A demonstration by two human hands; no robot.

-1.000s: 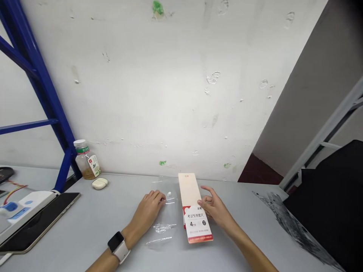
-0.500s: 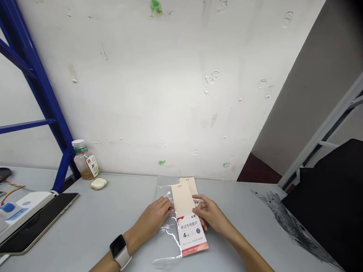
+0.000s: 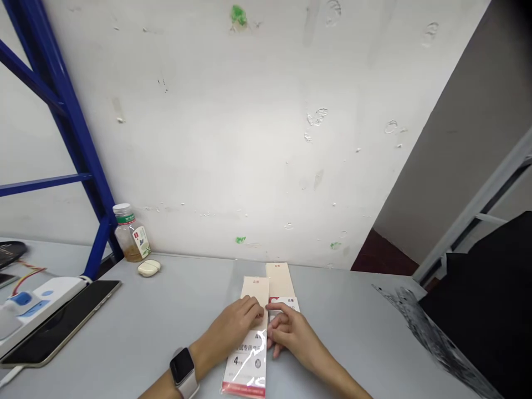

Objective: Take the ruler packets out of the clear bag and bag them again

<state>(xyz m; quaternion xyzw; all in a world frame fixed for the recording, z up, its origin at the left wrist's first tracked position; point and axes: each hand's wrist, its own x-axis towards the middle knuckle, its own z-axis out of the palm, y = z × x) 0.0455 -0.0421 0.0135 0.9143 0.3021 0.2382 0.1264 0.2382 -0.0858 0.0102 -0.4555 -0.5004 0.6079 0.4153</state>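
Note:
A cream, white and red ruler-set card (image 3: 249, 374) with Chinese print lies on the table under shiny clear plastic, and appears to be inside a clear plastic sleeve (image 3: 238, 274). My left hand (image 3: 235, 327), a watch on its wrist, rests across the card with fingers curled down in a pinch on the sleeve. At the card's right edge is my right hand (image 3: 293, 335), its index finger reaching over the edge, thumb and other fingers bent together against the plastic. Behind it lies a second similar card (image 3: 280, 278), its lower part hidden by my right hand.
On the left are a jar (image 3: 132, 235) of brown liquid, a cream earbud case (image 3: 148, 268), a phone (image 3: 62, 321) and a power strip (image 3: 33, 310). A white wall (image 3: 249, 138) bounds the back of the table. A dark bag-like shape (image 3: 490, 299) stands right.
The front card has shifted left and toward me, from lying over the sleeve's right edge to beneath its plastic. Both hands moved with it; more of the second card now shows.

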